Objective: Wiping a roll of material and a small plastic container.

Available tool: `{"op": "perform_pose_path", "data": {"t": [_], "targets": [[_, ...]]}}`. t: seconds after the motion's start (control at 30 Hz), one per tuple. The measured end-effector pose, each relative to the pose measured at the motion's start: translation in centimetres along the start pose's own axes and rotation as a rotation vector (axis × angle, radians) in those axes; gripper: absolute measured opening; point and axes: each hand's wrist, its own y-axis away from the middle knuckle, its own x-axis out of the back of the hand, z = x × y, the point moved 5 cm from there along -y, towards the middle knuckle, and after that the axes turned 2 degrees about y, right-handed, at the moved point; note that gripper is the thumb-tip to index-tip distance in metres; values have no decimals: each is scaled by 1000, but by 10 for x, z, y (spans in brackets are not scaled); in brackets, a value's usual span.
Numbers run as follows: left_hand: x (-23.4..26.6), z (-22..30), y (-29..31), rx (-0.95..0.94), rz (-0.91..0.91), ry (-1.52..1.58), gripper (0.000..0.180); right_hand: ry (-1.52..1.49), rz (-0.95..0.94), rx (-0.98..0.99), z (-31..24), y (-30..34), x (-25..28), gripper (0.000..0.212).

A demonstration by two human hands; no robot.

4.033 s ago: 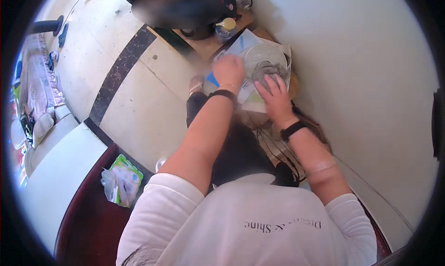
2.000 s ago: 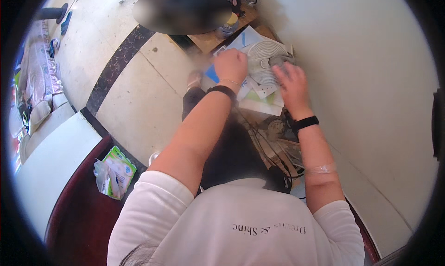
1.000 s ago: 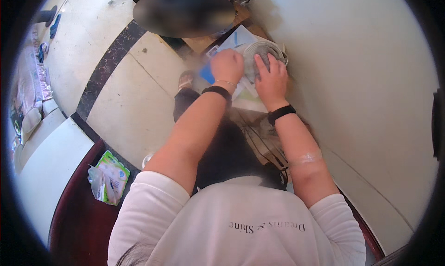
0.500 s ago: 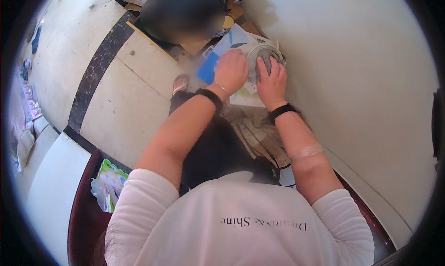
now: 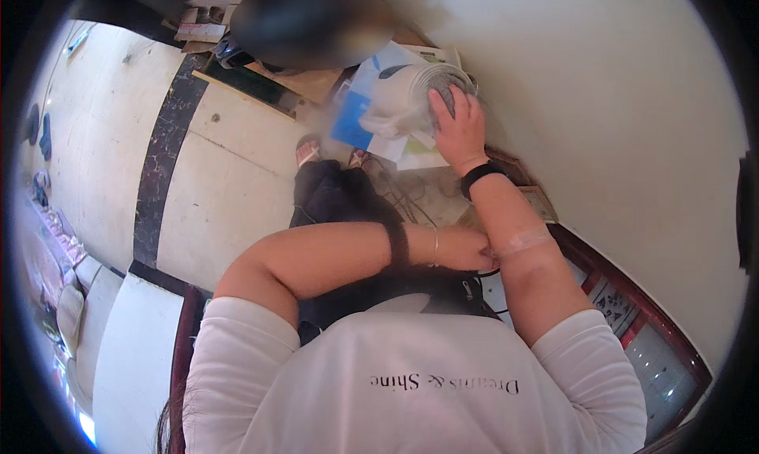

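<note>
My right hand (image 5: 461, 138) is closed over the near right side of a thick roll of grey and white soft material (image 5: 405, 85), its fingers bent onto the grey rolled end. The roll lies on blue, white and green printed sheets or flat packs (image 5: 350, 123). My left hand (image 5: 458, 247) is drawn across my body to the right forearm. Its fingers are pinched at a band of clear tape (image 5: 525, 240) stuck around that forearm. The fingertips are partly hidden at the arm's edge.
A dark blurred round shape (image 5: 312, 23) stands beyond the sheets, beside small boxes (image 5: 202, 23). A pale wall (image 5: 601, 114) rises on the right. Dark red furniture with glass panels (image 5: 648, 359) is at the lower right. Cables (image 5: 411, 197) hang near my legs and sandalled feet (image 5: 308, 151).
My left hand has left the roll and come back to the tape on my right forearm. My right hand stays on the roll. The view has shifted slightly.
</note>
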Motion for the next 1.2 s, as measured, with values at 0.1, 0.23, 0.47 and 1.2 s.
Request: {"op": "perform_pose_path", "data": {"t": [0.1, 0.23, 0.47, 1.2], "targets": [[-8, -2, 2, -91, 11, 225, 29, -3, 26, 2, -1, -3, 6, 55], [-18, 2, 11, -94, -99, 594, 28, -3, 55, -25, -4, -5, 6, 50], [-31, 14, 7, -111, -162, 250, 25, 8, 34, -92, -5, -3, 6, 51], [113, -35, 123, 216, 1334, -707, 39, -177, -40, 21, -1, -15, 16, 53]]}}
